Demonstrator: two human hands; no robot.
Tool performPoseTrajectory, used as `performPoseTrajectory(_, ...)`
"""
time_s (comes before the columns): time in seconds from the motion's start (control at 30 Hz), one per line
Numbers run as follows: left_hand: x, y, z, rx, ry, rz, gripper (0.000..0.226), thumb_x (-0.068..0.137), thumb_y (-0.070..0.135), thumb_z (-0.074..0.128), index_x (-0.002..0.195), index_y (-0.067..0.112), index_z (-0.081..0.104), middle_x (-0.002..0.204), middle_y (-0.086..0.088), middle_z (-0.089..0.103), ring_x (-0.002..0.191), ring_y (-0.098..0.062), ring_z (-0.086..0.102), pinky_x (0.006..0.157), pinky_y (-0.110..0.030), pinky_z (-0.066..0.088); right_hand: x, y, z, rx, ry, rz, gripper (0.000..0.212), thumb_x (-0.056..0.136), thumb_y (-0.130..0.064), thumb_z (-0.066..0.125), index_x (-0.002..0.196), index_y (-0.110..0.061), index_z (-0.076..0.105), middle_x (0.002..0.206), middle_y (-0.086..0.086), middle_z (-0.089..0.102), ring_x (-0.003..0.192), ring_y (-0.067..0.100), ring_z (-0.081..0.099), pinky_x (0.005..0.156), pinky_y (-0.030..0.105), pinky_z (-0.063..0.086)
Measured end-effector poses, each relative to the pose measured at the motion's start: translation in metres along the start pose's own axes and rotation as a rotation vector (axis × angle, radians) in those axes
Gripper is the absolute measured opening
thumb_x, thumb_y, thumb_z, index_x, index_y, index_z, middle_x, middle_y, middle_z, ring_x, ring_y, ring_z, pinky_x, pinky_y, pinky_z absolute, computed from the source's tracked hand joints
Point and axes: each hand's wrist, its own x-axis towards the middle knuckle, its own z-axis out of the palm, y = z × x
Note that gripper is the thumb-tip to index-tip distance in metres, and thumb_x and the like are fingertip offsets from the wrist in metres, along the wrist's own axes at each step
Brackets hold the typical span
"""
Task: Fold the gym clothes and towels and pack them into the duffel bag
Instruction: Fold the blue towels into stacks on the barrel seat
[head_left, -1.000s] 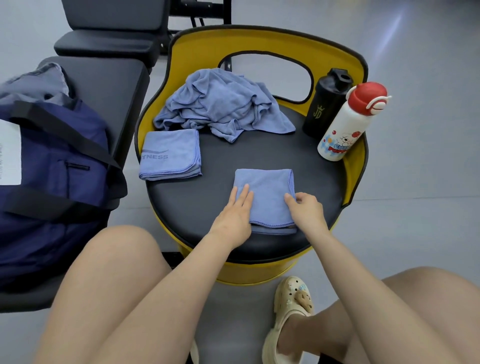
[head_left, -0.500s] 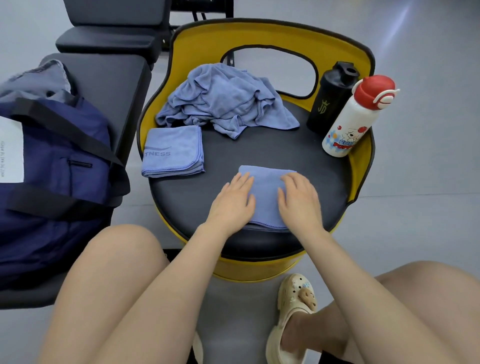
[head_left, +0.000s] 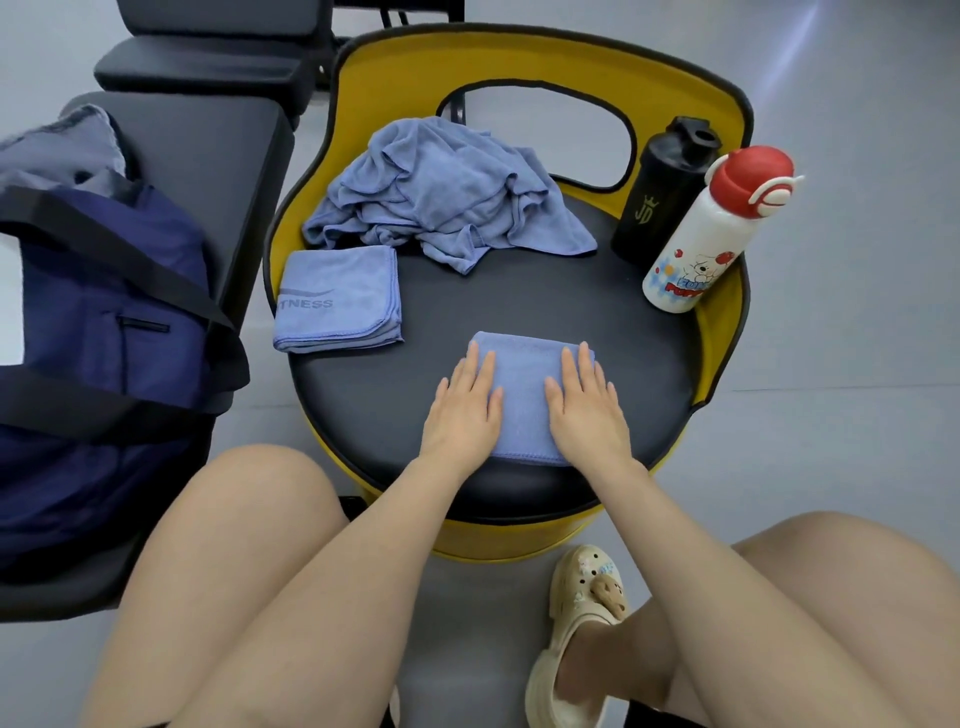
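Note:
A small folded blue towel (head_left: 522, 395) lies on the black seat of a yellow chair (head_left: 587, 312). My left hand (head_left: 465, 408) presses flat on its left side and my right hand (head_left: 584, 405) presses flat on its right side, fingers straight. A second folded blue towel (head_left: 337, 299) with grey lettering lies at the seat's left edge. Behind them sits a crumpled blue cloth heap (head_left: 441, 197). The navy duffel bag (head_left: 98, 332) with black straps rests on a dark bench at the left, grey fabric showing at its top.
A black shaker bottle (head_left: 660, 192) and a white bottle with a red cap (head_left: 711, 234) stand at the seat's right rear. The chair's yellow back (head_left: 540, 62) rises behind. A dark bench (head_left: 218, 156) lies left. My knees and a beige clog (head_left: 576, 634) are below.
My right hand let go of the towel's right edge and came to lie flat on it. Both hands now press the folded towel side by side.

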Motion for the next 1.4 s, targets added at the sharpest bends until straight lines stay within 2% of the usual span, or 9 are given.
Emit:
performPoseTrajectory(0.23,0.005,0.004,-0.017,-0.371,0.094,-0.292,0.044,0.088,0.034,0.061,0.125,0.012,0.051,0.121,-0.004,0.056,0.109,-0.024,0.055,0.087,-0.037,0.048,-0.007,0.0,-0.016,0.297,0.159,0.222,0.061,0.095,-0.033,0.056,0.143,-0.004,0.034,0.141,0.015,0.042,0.128,0.032,0.041,0.102,0.041,0.037)
performPoseTrajectory(0.43,-0.004,0.015,-0.033,-0.654,-0.014,-0.355,0.02,0.089,0.023,0.056,0.106,0.014,0.048,0.099,0.001,0.056,0.083,-0.014,0.053,0.066,-0.026,0.042,-0.002,-0.001,-0.027,0.497,-0.007,0.337,0.035,0.089,-0.032,0.064,0.111,-0.005,0.06,0.113,0.011,0.062,0.099,0.027,0.057,0.073,0.035,0.043)
performPoseTrajectory(0.63,-0.002,0.012,-0.07,-1.157,0.02,-0.487,0.013,0.091,0.013,0.057,0.102,0.013,0.05,0.106,-0.006,0.06,0.086,-0.018,0.06,0.071,-0.03,0.052,0.004,-0.029,-0.043,0.943,-0.02,0.311,0.029,0.088,-0.023,0.068,0.108,-0.008,0.053,0.111,0.008,0.061,0.092,0.022,0.061,0.078,0.035,0.052)
performPoseTrajectory(0.7,0.002,0.004,-0.085,-1.155,0.088,-0.485,0.009,0.091,0.011,0.057,0.095,0.014,0.05,0.11,-0.01,0.061,0.091,-0.023,0.06,0.08,-0.037,0.053,0.006,-0.046,-0.051,1.103,-0.054,0.29,0.031,0.088,-0.018,0.068,0.111,-0.006,0.053,0.106,0.007,0.062,0.083,0.017,0.062,0.067,0.027,0.051)
performPoseTrajectory(0.83,0.007,-0.015,-0.116,-1.128,0.189,-0.498,0.006,0.093,0.012,0.058,0.097,0.012,0.053,0.108,-0.01,0.06,0.095,-0.026,0.059,0.089,-0.039,0.05,0.022,-0.081,-0.06,1.222,-0.131,0.252,0.033,0.089,-0.011,0.065,0.12,-0.003,0.054,0.114,0.011,0.064,0.096,0.025,0.064,0.077,0.034,0.053)
performPoseTrajectory(0.97,0.014,-0.043,-0.141,-1.159,0.191,-0.59,0.039,0.092,0.005,0.054,0.13,0.003,0.049,0.13,-0.01,0.054,0.113,-0.031,0.056,0.099,-0.047,0.046,0.039,-0.119,-0.064,1.158,-0.249,0.187,0.025,0.092,-0.003,0.056,0.116,-0.007,0.054,0.109,0.009,0.063,0.096,0.024,0.061,0.068,0.031,0.05)
performPoseTrajectory(1.17,0.031,-0.081,-0.179,-0.975,0.397,-0.502,0.039,0.09,-0.002,0.055,0.127,0.008,0.048,0.104,-0.01,0.055,0.078,-0.018,0.056,0.061,-0.023,0.046,0.076,-0.169,-0.052,1.117,-0.239,0.09,0.017,0.09,-0.005,0.062,0.107,-0.006,0.06,0.11,0.012,0.064,0.094,0.025,0.062,0.07,0.031,0.052)
performPoseTrajectory(1.27,0.046,-0.099,-0.182,-0.812,0.451,-0.467,0.037,0.091,0.006,0.056,0.126,0.013,0.049,0.11,-0.011,0.061,0.095,-0.025,0.059,0.076,-0.034,0.051,0.096,-0.189,-0.039,1.05,-0.213,0.053,0.028,0.089,-0.009,0.064,0.116,-0.001,0.059,0.108,0.011,0.063,0.095,0.025,0.061,0.065,0.027,0.049)
performPoseTrajectory(1.4,0.066,-0.123,-0.176,-0.624,0.463,-0.494,0.036,0.094,0.009,0.05,0.129,0.017,0.047,0.121,-0.006,0.059,0.097,-0.021,0.054,0.075,-0.028,0.041,0.117,-0.202,-0.02,0.999,-0.263,0.058,0.019,0.091,-0.009,0.06,0.11,-0.007,0.062,0.113,0.011,0.065,0.103,0.027,0.062,0.091,0.044,0.052)
